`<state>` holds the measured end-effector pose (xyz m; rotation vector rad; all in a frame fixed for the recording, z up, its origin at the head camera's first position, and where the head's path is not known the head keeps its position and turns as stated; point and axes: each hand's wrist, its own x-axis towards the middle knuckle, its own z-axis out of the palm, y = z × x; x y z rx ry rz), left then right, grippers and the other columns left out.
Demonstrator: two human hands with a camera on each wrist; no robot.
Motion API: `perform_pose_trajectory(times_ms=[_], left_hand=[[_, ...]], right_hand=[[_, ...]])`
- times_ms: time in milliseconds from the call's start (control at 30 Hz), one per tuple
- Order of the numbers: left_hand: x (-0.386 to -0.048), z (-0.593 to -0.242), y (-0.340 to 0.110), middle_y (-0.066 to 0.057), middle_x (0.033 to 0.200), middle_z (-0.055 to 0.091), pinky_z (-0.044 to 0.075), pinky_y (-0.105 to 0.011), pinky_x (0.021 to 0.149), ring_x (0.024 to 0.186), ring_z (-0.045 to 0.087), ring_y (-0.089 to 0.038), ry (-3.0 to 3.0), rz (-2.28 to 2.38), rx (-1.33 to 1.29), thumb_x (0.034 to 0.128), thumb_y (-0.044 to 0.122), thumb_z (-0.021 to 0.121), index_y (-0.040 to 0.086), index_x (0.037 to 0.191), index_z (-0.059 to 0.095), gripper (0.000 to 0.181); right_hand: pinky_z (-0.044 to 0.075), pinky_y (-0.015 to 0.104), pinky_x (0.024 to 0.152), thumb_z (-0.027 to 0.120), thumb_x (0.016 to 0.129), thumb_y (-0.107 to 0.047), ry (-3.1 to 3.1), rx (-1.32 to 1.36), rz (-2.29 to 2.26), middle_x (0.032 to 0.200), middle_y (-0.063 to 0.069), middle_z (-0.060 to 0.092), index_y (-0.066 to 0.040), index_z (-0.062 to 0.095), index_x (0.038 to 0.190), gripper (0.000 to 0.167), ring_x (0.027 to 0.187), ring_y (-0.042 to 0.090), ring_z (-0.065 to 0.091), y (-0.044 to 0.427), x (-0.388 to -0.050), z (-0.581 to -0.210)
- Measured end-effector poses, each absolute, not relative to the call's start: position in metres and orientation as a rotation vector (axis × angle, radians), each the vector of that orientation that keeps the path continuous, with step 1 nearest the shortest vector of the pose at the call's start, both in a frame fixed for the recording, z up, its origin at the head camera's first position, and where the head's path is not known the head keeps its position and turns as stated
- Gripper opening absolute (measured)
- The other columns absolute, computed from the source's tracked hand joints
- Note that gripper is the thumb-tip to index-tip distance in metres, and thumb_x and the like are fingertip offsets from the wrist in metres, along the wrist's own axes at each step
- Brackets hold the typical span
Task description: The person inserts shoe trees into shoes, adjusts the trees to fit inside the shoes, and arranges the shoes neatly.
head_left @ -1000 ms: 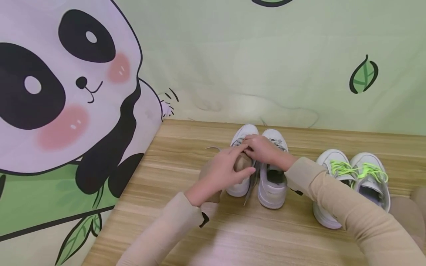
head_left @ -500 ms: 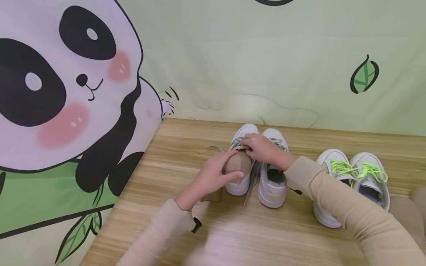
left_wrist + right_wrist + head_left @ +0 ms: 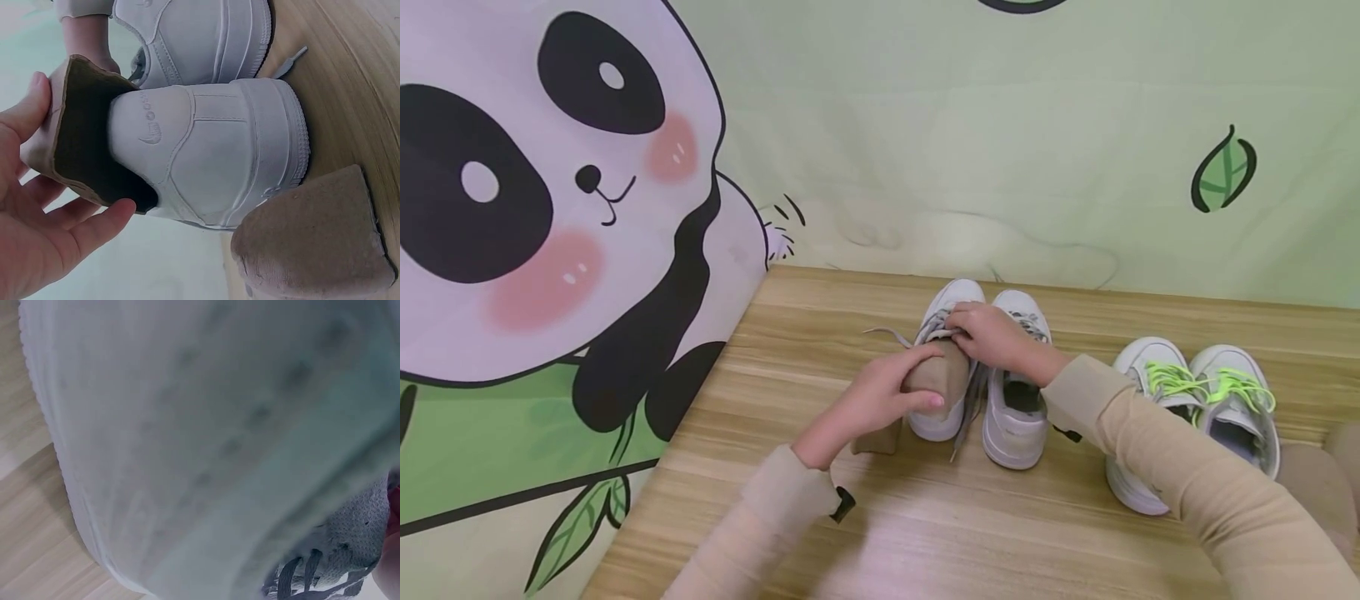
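Head view: at the centre of the frame, the left hand (image 3: pixel 880 396) curls spread fingers round a brown insert (image 3: pixel 942 379) at the opening of a grey-laced shoe (image 3: pixel 961 293); the right hand (image 3: pixel 996 335) pinches that shoe's tongue (image 3: pixel 946 333). The left wrist view alone shows the insert's hollow rear and, at lower right, a second insert (image 3: pixel 319 234), partly hidden in the head view. The right wrist view adds blurred perforations along a shoe's side. Count: two inserts plainly seen; four white shoes on the bench (image 3: pixel 985 533), two with grey laces, two with green laces (image 3: pixel 1176 379) at lower right.
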<state>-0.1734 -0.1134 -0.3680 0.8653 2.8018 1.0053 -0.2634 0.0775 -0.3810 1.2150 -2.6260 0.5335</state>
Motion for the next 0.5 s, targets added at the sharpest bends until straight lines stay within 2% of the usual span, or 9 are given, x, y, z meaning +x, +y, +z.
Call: perform_pose_trajectory(times_ms=[500], left_hand=[[-0.1796,-0.3659,-0.1041,0.007,0.125,0.051,0.04,-0.033,0.09,0.11,0.05,-0.011,2.844,0.867,0.937,0.0789,0.039,0.061,0.027,0.124,0.046,0.049]], right_hand=[[0.045,0.036,0.073,0.053,0.081,0.001,-2.595,1.232,0.606,0.081,0.007,0.06,-0.002,0.063,0.08,0.011,0.078,0.021,0.057,0.0777,-0.262,-0.3809]])
